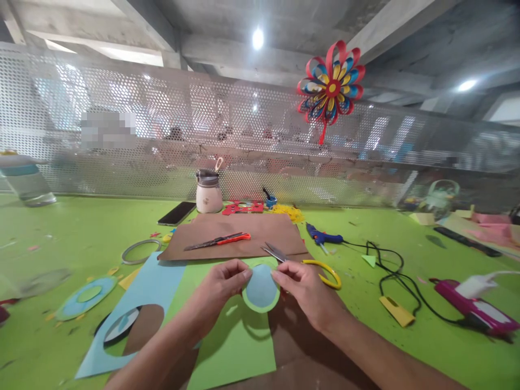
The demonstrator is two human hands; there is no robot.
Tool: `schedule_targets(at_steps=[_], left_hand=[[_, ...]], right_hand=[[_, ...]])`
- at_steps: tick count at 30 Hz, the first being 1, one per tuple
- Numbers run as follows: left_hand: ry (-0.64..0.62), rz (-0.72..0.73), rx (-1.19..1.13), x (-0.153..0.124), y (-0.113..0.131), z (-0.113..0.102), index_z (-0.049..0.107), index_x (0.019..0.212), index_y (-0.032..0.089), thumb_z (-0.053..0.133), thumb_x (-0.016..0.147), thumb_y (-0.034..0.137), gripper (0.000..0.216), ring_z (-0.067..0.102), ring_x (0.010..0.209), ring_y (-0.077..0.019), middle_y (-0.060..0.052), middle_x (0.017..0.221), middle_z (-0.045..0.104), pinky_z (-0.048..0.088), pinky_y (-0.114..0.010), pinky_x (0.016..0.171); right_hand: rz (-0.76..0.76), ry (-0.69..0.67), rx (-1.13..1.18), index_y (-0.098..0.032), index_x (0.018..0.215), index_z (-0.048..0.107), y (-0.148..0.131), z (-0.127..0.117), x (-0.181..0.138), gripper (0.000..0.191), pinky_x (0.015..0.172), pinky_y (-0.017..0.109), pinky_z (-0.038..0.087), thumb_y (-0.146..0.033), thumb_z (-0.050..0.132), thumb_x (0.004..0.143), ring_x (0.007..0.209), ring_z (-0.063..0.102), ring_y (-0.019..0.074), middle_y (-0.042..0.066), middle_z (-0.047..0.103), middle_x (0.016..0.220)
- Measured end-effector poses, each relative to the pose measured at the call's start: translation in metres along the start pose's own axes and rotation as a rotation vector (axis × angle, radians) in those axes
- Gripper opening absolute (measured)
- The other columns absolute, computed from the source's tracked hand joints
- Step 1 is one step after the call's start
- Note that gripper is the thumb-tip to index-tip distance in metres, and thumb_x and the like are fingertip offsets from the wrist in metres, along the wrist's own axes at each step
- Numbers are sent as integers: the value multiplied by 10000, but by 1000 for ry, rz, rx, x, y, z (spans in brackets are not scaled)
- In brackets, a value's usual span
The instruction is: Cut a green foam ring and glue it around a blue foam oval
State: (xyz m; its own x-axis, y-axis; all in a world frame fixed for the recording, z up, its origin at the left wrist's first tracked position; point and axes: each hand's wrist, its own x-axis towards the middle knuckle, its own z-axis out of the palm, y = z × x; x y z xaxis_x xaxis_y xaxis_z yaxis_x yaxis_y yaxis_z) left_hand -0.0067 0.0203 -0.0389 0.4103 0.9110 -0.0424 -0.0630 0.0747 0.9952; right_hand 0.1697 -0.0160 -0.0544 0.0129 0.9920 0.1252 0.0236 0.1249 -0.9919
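Between my two hands a round paper disc (263, 287) is held up, pale blue in the middle with a light green rim. My left hand (227, 279) pinches its left edge between thumb and finger. On the opposite edge my right hand (303, 281) pinches it the same way. Below lies a light green paper sheet (239, 346), partly over brown paper (300, 352). A blue sheet with a round hole (150, 292) lies by my left forearm. Scissors with yellow handles (325, 268) rest just beyond my right hand, partly hidden by it.
Ahead lie a red-handled cutter (227, 239), a phone (176, 213) and a white jar (208, 192). At right are a blue glue gun (325, 235), its black cord and a magenta power strip (473, 309). A paper flower (332, 88) hangs before the perforated metal screen (252, 141).
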Motion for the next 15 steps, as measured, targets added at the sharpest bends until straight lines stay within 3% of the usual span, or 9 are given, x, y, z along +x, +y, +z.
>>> schedule_targets(at_steps=[15], left_hand=[[-48,-19,-38,4,-5,-6,604,692,156,656,734,322,180,452,621,-121,17,630,533,346,-247,619]], right_hand=[[-18,-17,25,-159,688,629,-2,-2,1,217,506,221,350,-353,630,785,534,434,100,-40,541,585]])
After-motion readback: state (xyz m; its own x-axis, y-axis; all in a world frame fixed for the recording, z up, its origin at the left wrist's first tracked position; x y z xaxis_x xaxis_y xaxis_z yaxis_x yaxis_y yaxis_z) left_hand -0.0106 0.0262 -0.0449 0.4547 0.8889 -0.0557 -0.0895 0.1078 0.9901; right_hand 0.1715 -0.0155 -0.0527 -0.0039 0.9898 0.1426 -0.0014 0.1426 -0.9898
